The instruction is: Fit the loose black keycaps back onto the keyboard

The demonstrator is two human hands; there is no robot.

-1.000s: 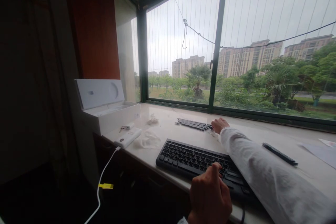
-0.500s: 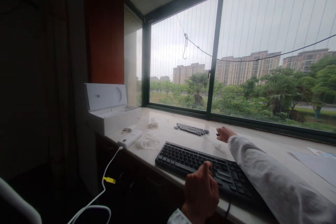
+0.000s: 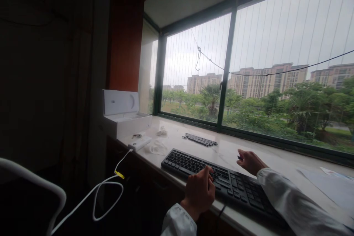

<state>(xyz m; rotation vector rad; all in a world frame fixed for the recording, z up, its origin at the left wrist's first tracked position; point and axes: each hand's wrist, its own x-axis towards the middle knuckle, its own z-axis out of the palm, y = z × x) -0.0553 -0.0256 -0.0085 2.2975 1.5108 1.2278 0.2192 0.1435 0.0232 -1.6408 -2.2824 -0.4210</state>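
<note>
A black keyboard lies slantwise along the front edge of the white sill. My left hand is at its near edge, fingers curled in and fingertips over the keys; whatever they may hold is hidden. Beyond the keyboard, to the right, my right hand is closed in a pinch on a small dark keycap, above the sill. Several loose black keycaps lie in close rows behind the keyboard, to the left of my right hand.
An open white box stands at the left end of the sill. By it are a white power bank with a white cable and crumpled tissue. Papers lie at right. A window runs behind.
My right hand has drawn back from near the laid-out keycaps toward the keyboard, still holding the small dark keycap. My left hand stays at the keyboard. The camera view has shifted.
</note>
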